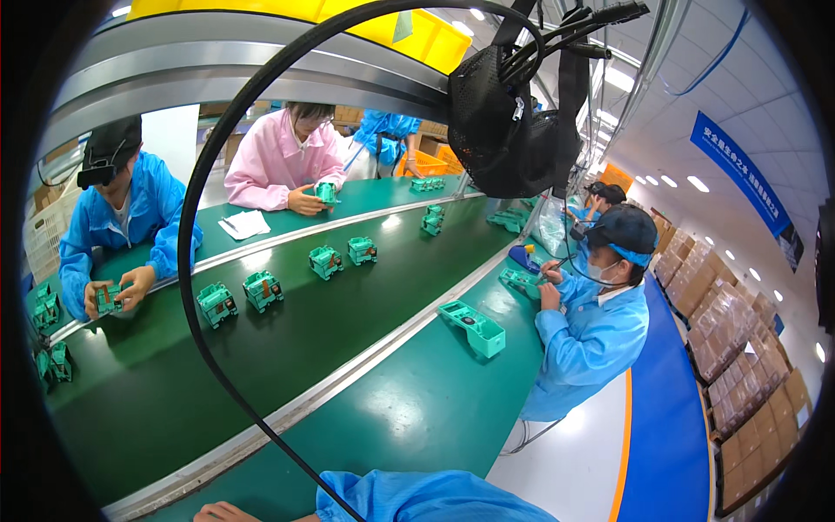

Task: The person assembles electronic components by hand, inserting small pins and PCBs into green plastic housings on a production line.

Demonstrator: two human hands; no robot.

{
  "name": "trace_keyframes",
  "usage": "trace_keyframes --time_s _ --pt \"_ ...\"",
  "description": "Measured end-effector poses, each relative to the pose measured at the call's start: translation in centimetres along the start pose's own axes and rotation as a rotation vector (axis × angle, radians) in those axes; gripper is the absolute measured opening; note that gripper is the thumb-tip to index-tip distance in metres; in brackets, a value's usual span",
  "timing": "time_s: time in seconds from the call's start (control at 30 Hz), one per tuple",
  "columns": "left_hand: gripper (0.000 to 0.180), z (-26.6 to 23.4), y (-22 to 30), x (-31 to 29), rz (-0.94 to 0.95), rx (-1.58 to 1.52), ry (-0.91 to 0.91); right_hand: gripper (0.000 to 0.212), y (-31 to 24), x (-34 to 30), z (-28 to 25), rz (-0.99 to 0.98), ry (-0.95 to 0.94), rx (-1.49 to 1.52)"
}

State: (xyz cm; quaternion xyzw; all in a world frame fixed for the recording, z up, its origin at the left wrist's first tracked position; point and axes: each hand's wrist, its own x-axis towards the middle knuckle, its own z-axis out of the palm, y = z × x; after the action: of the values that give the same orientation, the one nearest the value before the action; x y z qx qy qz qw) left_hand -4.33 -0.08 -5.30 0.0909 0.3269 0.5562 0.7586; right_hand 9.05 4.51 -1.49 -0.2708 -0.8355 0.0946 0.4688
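Note:
My blue sleeve crosses the lower edge, and beyond its cuff shows a little of my right hand, judging by the line of the arm. It is low over the near side of the green workbench. The frame cuts off its fingers, so whether it is open or closed, and what it may hold, is hidden. My left hand is out of view. Farther along the same bench lies a green plastic housing with a box-like end, the nearest part in sight, well apart from my hand.
A dark green conveyor belt carries several green assemblies. Across it, people in blue and pink handle similar units. At right, a co-worker works at a housing. A black cable and mesh pouch hang in front.

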Motion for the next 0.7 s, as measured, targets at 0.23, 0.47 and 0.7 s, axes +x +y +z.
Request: trace_keyframes --time_s 0.23,0.47,0.7 --pt "0.025 -3.4 0.3 0.0 -0.005 -0.086 -0.103 0.011 0.3 0.0 1.2 -0.021 0.026 0.018" --pt "0.03 -4.2 0.6 0.8 0.13 0.035 -0.079 0.006 0.4 1.1 -0.8 0.04 -0.025 0.242" --pt "0.021 2.0 0.5 -1.1 0.125 0.166 -0.093 0.013 2.9 0.2 0.1 0.137 -0.171 0.441"
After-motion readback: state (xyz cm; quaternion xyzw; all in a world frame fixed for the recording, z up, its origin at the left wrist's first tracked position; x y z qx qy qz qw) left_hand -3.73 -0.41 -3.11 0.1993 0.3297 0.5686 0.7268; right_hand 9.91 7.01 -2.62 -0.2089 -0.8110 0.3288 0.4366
